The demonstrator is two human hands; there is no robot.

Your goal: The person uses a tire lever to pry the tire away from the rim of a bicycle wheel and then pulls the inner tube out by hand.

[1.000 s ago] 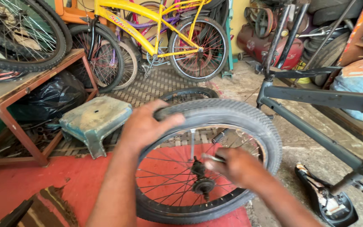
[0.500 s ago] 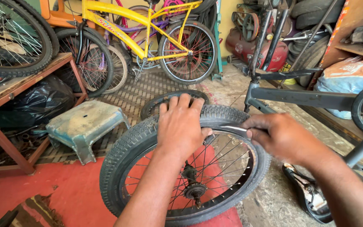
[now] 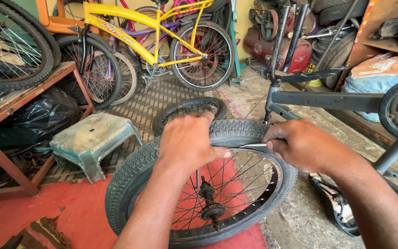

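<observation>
Bicycle wheel (image 3: 199, 184), black knobby tyre on a spoked rim, stands nearly upright on the floor, its lower part over a red mat (image 3: 56, 207) and its right side over bare concrete. Left hand (image 3: 187, 140) lies over the top of the tyre, palm down, its grip pressed flat against the tread with the fingertips curling over the inner edge toward the rim; it clasps the tyre rather than pinching it. Right hand (image 3: 302, 145) sits just beside it on the right part of the tyre's top, its grip closed around a thin metal lever (image 3: 253, 145), thumb and forefinger pinching the shaft. The lever's free end points left toward the left hand, lying along the line where tyre meets rim. Whether its tip is under the tyre edge cannot be told.

Below the hands, the hub (image 3: 210, 210) and its axle show through the spokes. Just behind the wheel a second, smaller tyre (image 3: 187, 110) lies flat on the grated floor. Left of the wheel stands a worn pale green stool (image 3: 93, 140), near a rust-red desk (image 3: 28, 87) carrying another wheel at its near edge. To the right, a dark grey bicycle frame (image 3: 328, 99) stands upside down, well apart from a yellow bicycle (image 3: 153, 41) leaning at the back wall.
</observation>
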